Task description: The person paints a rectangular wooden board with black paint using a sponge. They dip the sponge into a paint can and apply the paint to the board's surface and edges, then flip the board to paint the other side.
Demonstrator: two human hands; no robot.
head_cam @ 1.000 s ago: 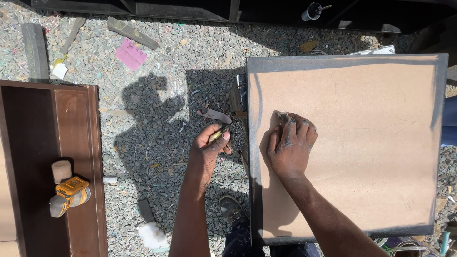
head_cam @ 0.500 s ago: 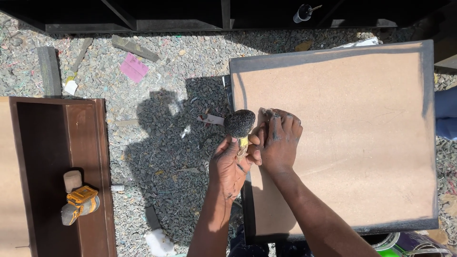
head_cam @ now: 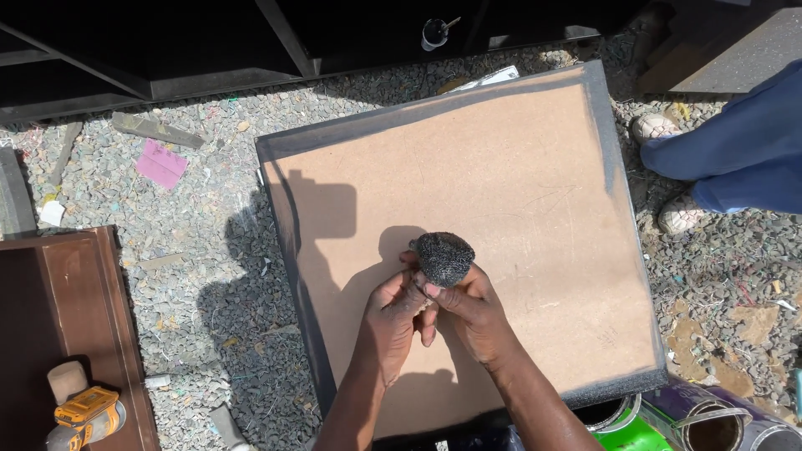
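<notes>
Both hands meet over the middle of the board, and between them sits a dark, rough sponge (head_cam: 444, 258), black with paint or stain. The right hand (head_cam: 469, 311) is curled closed round the sponge's lower edge, thumb pressed on its near side, so the pad faces up and away from the palm; held like this, the wet face stays off the skin. The left hand (head_cam: 399, 311) is also folded in, its fingers bent against the sponge's underside and against the other hand, as if steadying or squeezing it. The sponge hangs just above the board (head_cam: 535, 192), a square tan panel lying flat on the gravel (head_cam: 200, 276), its edges already darkened in a grey-black band while the centre is bare. Paint tins (head_cam: 710, 422) stand open just beside the board's near right corner, within easy reach. Another person's legs in blue trousers (head_cam: 743, 150) stand off to the right. A brown cabinet (head_cam: 67, 309) lies at the left, with a yellow drill (head_cam: 88, 413) resting on it
</notes>
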